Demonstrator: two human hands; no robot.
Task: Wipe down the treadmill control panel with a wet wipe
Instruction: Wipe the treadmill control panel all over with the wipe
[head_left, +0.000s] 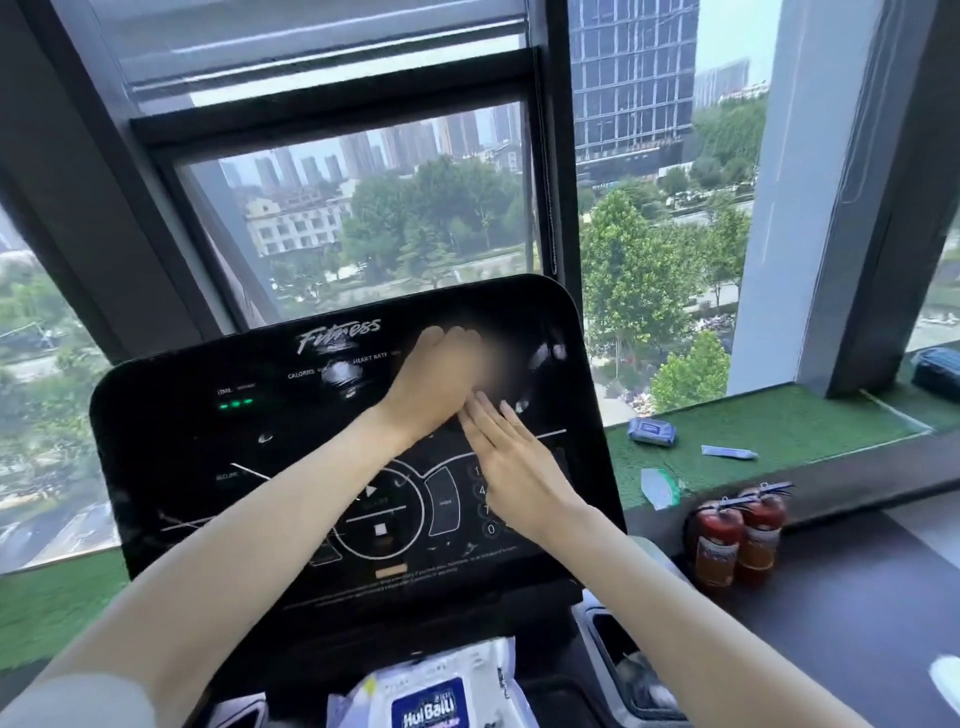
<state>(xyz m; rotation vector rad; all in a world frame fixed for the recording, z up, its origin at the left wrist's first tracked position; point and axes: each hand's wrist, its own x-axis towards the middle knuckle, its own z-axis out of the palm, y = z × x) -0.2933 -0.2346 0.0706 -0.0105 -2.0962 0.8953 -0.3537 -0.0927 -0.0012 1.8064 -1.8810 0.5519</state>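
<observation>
So the top right corner of the control panel (182, 457) is being wiped: the left hand (434, 382) is being pressed flat there, the right hand (514, 467) laid flat just below it. The wet wipe is being lost in blur (probably under the left fingers). Next, a sweep toward the left edge is likely being called for.

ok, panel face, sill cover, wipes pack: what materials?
Panel: glossy black plastic or glass, hard to say which; it mirrors window light and shows streaks. Sill cover: green artificial turf, matte, fibrous texture. Wipes pack: thin soft plastic film, crinkled and shiny, printed label.
</observation>
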